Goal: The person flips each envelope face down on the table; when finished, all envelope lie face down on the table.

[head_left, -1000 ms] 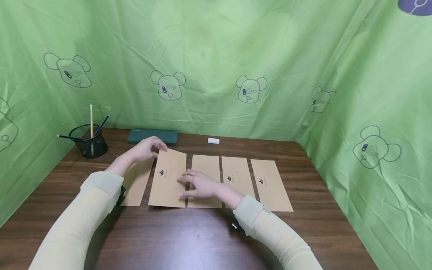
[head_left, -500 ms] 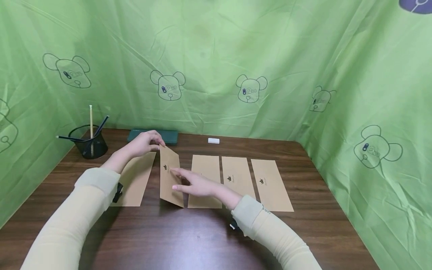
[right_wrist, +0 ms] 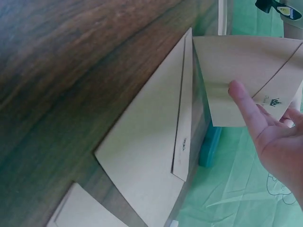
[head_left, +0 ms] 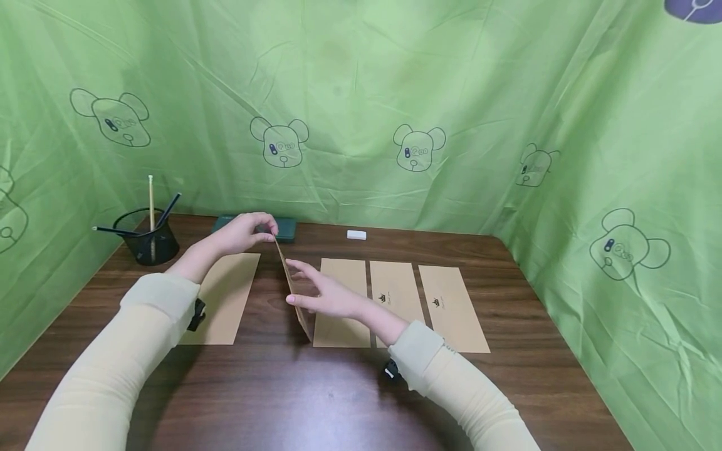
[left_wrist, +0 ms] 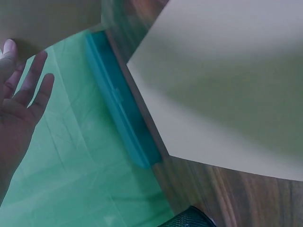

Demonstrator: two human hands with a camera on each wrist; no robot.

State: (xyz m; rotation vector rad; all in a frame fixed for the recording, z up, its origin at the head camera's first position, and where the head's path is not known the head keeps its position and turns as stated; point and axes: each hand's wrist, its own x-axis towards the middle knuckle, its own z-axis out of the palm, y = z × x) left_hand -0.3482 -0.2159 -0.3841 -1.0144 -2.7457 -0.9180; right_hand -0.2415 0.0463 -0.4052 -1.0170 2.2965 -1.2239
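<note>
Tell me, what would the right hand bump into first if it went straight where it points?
The raised envelope, most likely: the right hand looks very close or touching, though I can't tell which.

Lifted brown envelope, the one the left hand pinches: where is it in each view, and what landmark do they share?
Head: lifted envelope, left of centre, nearly edge-on, left hand at its top.
Left wrist: lifted envelope, cut off at the upper left corner.
Right wrist: lifted envelope, upper right, printed face showing.
Shared landmark: green case.
</note>
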